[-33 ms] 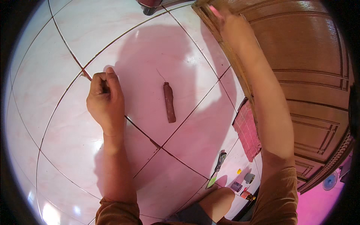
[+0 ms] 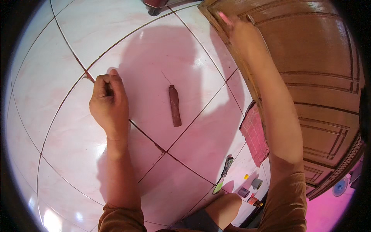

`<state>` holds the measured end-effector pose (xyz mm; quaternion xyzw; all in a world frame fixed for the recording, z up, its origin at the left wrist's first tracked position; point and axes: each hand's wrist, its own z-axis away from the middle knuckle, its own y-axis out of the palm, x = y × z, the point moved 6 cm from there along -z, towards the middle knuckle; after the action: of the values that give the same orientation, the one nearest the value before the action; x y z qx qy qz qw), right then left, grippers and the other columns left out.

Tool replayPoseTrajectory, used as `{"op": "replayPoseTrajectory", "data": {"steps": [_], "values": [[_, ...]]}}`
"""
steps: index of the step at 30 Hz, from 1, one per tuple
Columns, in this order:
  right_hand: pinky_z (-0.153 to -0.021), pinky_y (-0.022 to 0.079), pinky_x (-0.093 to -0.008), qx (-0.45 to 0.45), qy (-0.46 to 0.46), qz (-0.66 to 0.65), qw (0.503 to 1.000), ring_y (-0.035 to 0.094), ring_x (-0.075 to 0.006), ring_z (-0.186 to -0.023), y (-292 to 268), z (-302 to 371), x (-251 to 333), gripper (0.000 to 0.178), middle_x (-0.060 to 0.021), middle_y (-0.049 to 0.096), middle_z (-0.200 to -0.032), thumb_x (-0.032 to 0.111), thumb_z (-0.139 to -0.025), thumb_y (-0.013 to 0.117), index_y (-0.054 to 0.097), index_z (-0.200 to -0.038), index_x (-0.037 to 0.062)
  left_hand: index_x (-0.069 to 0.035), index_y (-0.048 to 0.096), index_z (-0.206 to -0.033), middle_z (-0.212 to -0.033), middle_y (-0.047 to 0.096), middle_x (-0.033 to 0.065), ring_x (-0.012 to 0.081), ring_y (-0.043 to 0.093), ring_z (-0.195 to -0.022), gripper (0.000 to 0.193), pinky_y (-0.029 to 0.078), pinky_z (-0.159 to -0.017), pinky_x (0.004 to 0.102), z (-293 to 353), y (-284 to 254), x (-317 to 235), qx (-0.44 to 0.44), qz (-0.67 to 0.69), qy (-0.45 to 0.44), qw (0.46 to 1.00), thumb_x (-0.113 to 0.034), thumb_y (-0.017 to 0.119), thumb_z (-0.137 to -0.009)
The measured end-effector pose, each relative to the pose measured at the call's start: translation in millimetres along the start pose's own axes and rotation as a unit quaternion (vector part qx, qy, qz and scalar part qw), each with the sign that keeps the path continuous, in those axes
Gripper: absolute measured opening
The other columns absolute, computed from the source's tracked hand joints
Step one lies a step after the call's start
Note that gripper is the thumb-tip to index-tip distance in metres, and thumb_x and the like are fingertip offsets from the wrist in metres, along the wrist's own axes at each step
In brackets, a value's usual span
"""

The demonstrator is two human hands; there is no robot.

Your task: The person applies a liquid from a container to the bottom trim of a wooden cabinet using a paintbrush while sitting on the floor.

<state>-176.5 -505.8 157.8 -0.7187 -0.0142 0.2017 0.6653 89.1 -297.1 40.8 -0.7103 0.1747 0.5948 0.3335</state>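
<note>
My left hand (image 2: 109, 102) is curled into a loose fist with its thumb up over the white tiled floor; nothing shows in it. At the upper right my right hand (image 2: 245, 34), smeared by motion, is closed at the edge of a brown wooden cabinet (image 2: 309, 50). From its fingers sticks out a small pink piece (image 2: 224, 17), too blurred to name. Between my hands, apart from both, a reddish-brown stick-like piece (image 2: 175, 106) lies on the floor. It has a narrow neck at its far end, where a thin thread-like line begins.
A pink checked cloth (image 2: 255, 133) lies along the cabinet's base. Near my bent knee are a knife-like tool (image 2: 224, 174), a yellow cap (image 2: 246, 176), small grey pots (image 2: 256, 183) and a small bottle (image 2: 254, 201). A dark red object (image 2: 155, 5) stands at the far edge.
My right hand with the pink piece has shifted slightly right and nearer. My left hand and the brown piece stay as they were.
</note>
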Motion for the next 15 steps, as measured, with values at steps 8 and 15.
{"op": "replayPoseTrajectory", "data": {"steps": [8,15], "values": [[-0.078,0.052,-0.0543,-0.004,0.015,-0.01,1.0,0.065,-0.0461,-0.09,-13,11,1,0.025,-0.0282,0.067,-0.095,0.016,-0.095,0.052,0.06,-0.117,0.0048,-0.002,0.058,-0.076,-0.058,0.045,-0.0027,0.0057,0.035,-0.057,0.032,0.031,-0.052,0.0237,-1,0,-7,0.011,-0.07,0.005,0.997,-0.023,0.062,-0.1],[-0.081,0.051,-0.0535,-0.007,0.013,-0.017,1.0,0.064,-0.0455,-0.093,4,3,-4,0.025,-0.0285,0.066,-0.097,0.018,-0.097,0.051,0.061,-0.115,0.0041,-0.004,0.056,-0.073,-0.05,0.042,-0.0015,0.0069,0.033,-0.047,0.032,0.029,-0.046,0.0246,-3,-4,-5,-0.006,-0.042,0.028,0.999,-0.023,0.064,-0.098]]}}
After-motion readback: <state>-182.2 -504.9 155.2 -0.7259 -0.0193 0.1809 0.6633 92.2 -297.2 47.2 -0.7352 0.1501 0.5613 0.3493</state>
